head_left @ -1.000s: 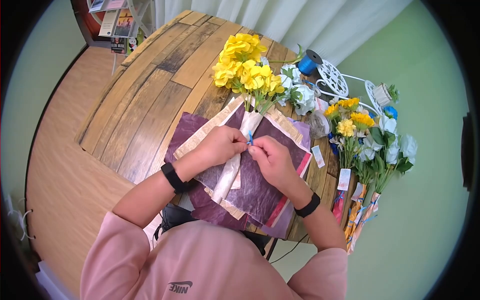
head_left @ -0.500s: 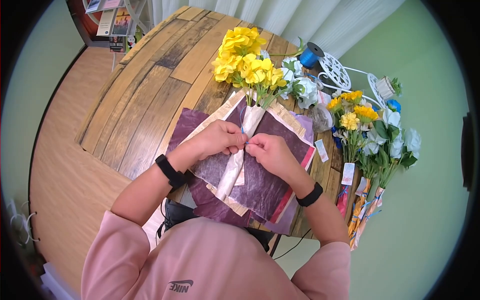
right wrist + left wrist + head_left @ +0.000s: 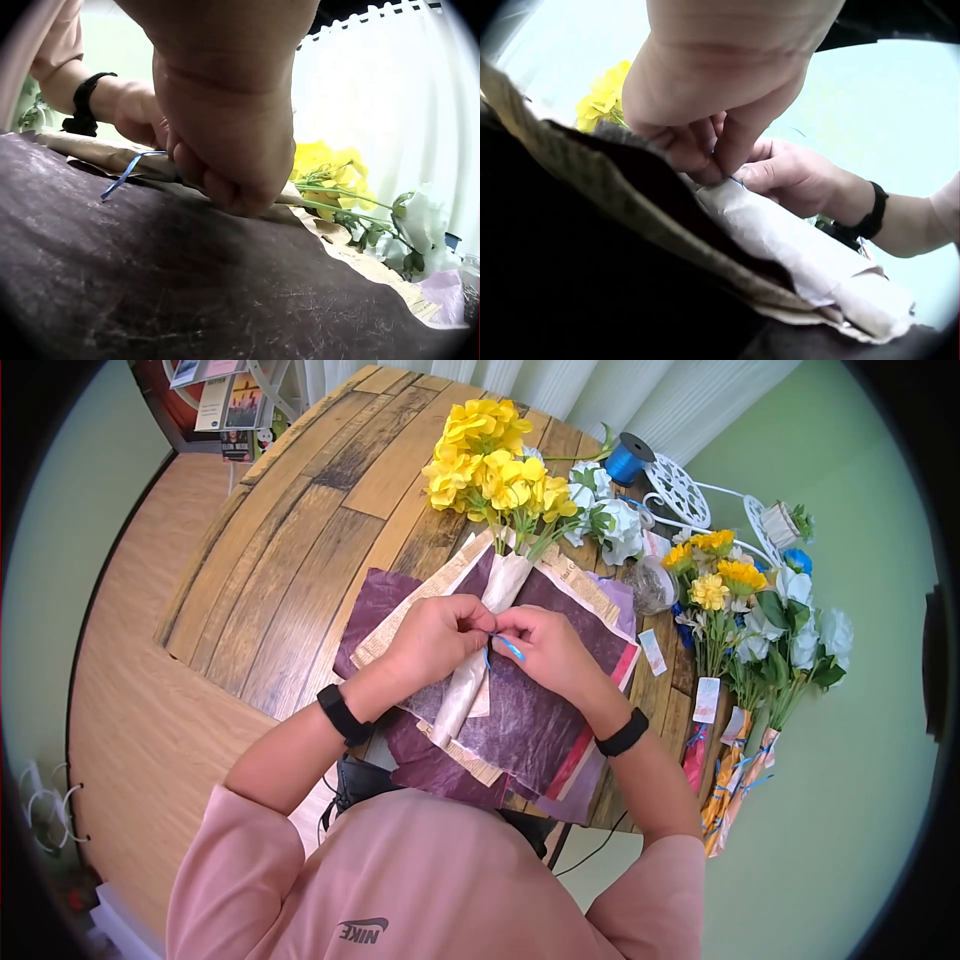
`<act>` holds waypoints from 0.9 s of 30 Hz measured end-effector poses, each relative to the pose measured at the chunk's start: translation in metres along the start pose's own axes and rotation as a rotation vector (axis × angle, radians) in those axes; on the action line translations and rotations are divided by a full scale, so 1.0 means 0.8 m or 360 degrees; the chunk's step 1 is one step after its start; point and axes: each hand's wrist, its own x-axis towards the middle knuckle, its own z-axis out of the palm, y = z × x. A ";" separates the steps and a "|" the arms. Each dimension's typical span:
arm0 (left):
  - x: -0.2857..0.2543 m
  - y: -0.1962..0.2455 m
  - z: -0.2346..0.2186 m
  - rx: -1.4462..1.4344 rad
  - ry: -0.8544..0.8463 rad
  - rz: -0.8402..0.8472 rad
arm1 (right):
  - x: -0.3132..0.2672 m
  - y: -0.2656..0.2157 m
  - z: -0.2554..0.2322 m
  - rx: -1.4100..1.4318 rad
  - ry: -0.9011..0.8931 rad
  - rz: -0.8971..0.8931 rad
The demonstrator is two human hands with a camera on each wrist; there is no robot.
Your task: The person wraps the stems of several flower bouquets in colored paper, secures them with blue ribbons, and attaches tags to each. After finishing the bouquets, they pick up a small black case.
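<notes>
Yellow artificial flowers [image 3: 495, 465] lie with their stems rolled in whitish paper [image 3: 460, 705]. Over the middle of that roll, my left hand [image 3: 440, 640] and right hand [image 3: 550, 650] meet, fingertips together, pinching a thin blue ribbon [image 3: 510, 647]. One ribbon end hangs loose beside the roll in the right wrist view [image 3: 124, 176]. Beneath the roll is a dark purple wrapping sheet [image 3: 540, 720] with a red edge strip, layered with newsprint-style paper [image 3: 580, 580]. In the left wrist view, the fingers press close at the paper roll [image 3: 780, 240]; the knot area is hidden behind them.
Pale blue roses [image 3: 620, 530] and a blue ribbon spool [image 3: 629, 458] lie at the back right. Along the right edge are a glass jar [image 3: 652, 588], a white metal stand [image 3: 680, 490] and several wrapped bouquets [image 3: 740, 750]. Wooden planks [image 3: 290, 580] form the tabletop.
The hands have drawn together from slightly apart, fingertips now meeting over the roll. A blue ribbon end now shows across the right fingers. The head view has shifted slightly.
</notes>
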 end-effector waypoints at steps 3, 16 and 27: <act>-0.007 0.008 0.002 0.0228 0.0182 0.0213 | 0.005 0.005 0.001 0.0000 -0.0108 0.0048; -0.005 0.009 -0.005 0.0243 0.0213 0.0234 | 0.017 0.011 0.009 0.0096 -0.0154 0.0181; -0.003 0.002 -0.009 0.0036 0.0162 0.0130 | 0.020 0.021 0.016 0.0222 -0.0159 0.0234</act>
